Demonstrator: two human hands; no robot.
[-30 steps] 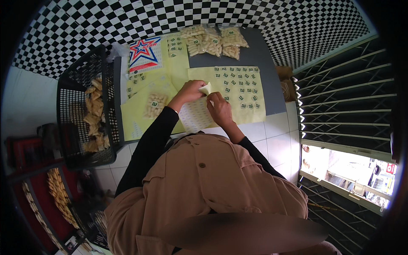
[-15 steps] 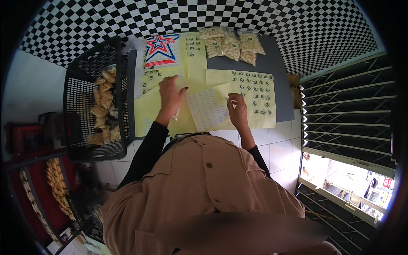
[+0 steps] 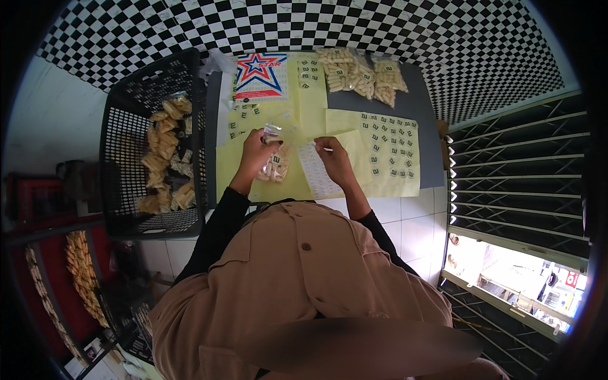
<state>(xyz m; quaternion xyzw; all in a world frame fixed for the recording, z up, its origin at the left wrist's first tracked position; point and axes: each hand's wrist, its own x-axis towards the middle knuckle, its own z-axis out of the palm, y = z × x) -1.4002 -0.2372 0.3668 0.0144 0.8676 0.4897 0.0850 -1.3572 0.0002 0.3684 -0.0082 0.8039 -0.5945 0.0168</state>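
Observation:
My left hand is closed on the top of a clear plastic bag. Pale stick-shaped snacks fill the bag, and a small round sticker with a dark green mark shows on its front. My right hand is pinched at the fingertips on what looks like a small white sticker, partly hidden by the fingers. Beneath that hand lies a white sheet of small printed labels. To its right, a yellow backing sheet carries several round stickers with green marks.
Several filled snack bags lie at the table's far right. A printed star-pattern sheet rests at the far left. Left of the grey table stands a black plastic basket with packed snacks. A folding metal gate is at right.
The snack bag, mostly hidden under my left hand before, now shows its stickered front beside the fingers. My right hand has moved left over the label sheet, still pinched. The view has shifted slightly.

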